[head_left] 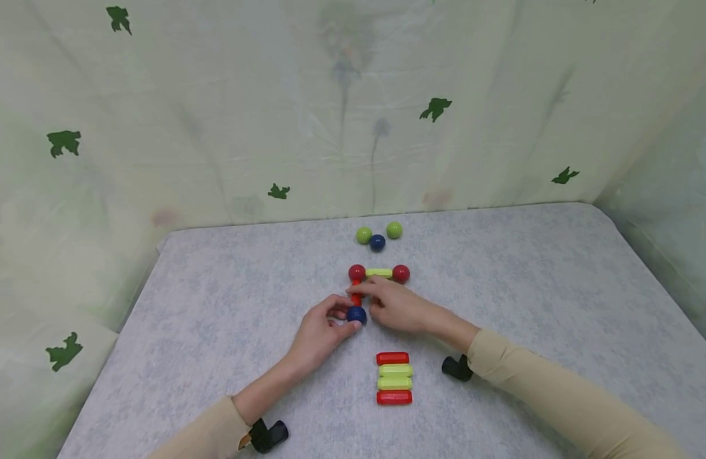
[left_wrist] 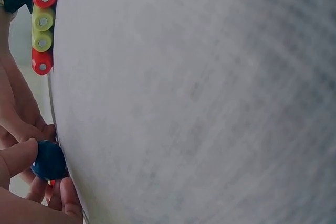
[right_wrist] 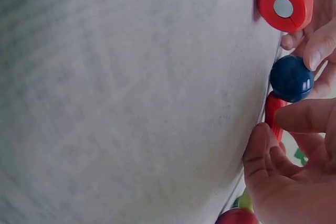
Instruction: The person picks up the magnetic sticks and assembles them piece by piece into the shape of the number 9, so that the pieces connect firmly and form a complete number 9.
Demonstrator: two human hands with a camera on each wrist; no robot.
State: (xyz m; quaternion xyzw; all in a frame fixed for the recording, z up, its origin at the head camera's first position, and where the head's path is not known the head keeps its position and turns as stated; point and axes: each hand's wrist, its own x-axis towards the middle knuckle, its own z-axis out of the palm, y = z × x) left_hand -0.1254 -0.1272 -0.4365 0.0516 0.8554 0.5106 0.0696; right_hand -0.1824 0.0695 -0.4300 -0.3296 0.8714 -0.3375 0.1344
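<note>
My left hand (head_left: 320, 331) pinches a dark blue ball (head_left: 356, 315) between thumb and fingers. Above it, my right hand (head_left: 400, 305) holds a red rod (head_left: 356, 298) between thumb and forefinger, as the right wrist view shows. The blue ball (right_wrist: 292, 78) touches the near end of that red rod (right_wrist: 274, 113). At the rod's far end sits a red ball (head_left: 357, 272). A yellow-green rod (head_left: 379, 273) runs from it to a second red ball (head_left: 401, 273), so the pieces form a corner.
Two green balls (head_left: 394, 230) and a blue ball (head_left: 378, 243) lie behind the joined pieces. Nearer me, red rods (head_left: 394, 398) and yellow-green rods (head_left: 395, 383) lie side by side in a stack. A pale curtain (head_left: 244, 127) hangs behind the table (head_left: 227, 287).
</note>
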